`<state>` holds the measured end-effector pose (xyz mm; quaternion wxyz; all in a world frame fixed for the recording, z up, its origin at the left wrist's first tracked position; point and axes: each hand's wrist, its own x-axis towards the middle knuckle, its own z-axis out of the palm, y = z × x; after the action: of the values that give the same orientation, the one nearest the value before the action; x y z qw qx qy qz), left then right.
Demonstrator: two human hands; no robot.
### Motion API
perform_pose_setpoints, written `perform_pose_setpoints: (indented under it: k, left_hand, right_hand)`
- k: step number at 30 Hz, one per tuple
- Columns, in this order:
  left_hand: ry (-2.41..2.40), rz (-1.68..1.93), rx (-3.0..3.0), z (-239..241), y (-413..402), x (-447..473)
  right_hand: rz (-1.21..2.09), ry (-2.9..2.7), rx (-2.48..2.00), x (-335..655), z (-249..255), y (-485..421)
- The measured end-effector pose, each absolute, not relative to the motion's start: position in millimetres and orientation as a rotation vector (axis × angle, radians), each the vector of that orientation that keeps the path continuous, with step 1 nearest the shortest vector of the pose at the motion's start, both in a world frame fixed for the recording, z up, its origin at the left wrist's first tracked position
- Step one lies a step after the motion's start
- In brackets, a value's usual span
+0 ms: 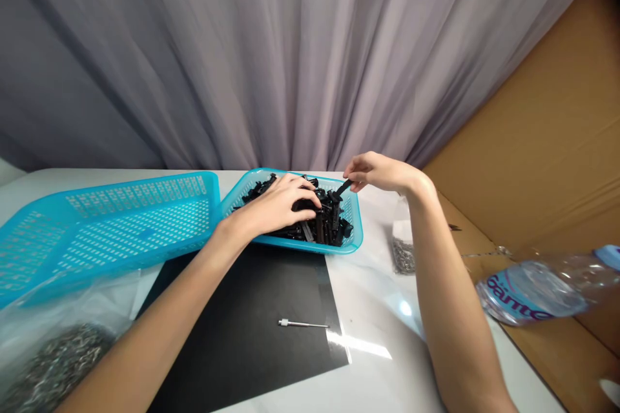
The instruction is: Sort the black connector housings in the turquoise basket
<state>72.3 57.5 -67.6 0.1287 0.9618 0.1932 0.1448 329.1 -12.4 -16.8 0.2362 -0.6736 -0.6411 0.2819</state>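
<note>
A blue plastic basket (290, 246) full of small black plastic parts (334, 222) stands at the back of the table. My left hand (285, 203) rests over the heap with its fingers spread and bent, touching the parts; whether any piece sits under the fingertips is hidden. At the basket's right rim, my right hand (368, 171) pinches one elongated black plastic part (343, 187) between thumb and fingers, its lower end close to the heap. A slim metal screwdriver-like tool (303, 324) lies on the black mat (232, 316) in front.
Left of the filled basket is a larger blue basket (140, 232) with nothing in it. A clear bag of small metal pieces (58, 361) lies at front left, a smaller bag (403, 248) by my right forearm. A water bottle (537, 290) lies at right beside cardboard (533, 135).
</note>
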Motion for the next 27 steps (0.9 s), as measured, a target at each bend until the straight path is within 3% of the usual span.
perform_pose_setpoints:
  k: [6, 12, 27]
  left_hand:
    - [0.532, 0.114, 2.79, -68.2, 44.0, 75.7]
    - [0.555, 0.336, 2.874, -72.4, 35.4, 79.3]
    - [0.487, 0.437, 2.898, -68.7, 31.4, 83.9]
  right_hand:
    - [0.957, -1.808, -1.638, 327.1, -2.8, -30.7]
    - [1.146, -1.838, -1.599, 331.1, -13.1, -21.4]
    - [1.229, -1.912, -1.502, 337.8, -10.7, -27.6]
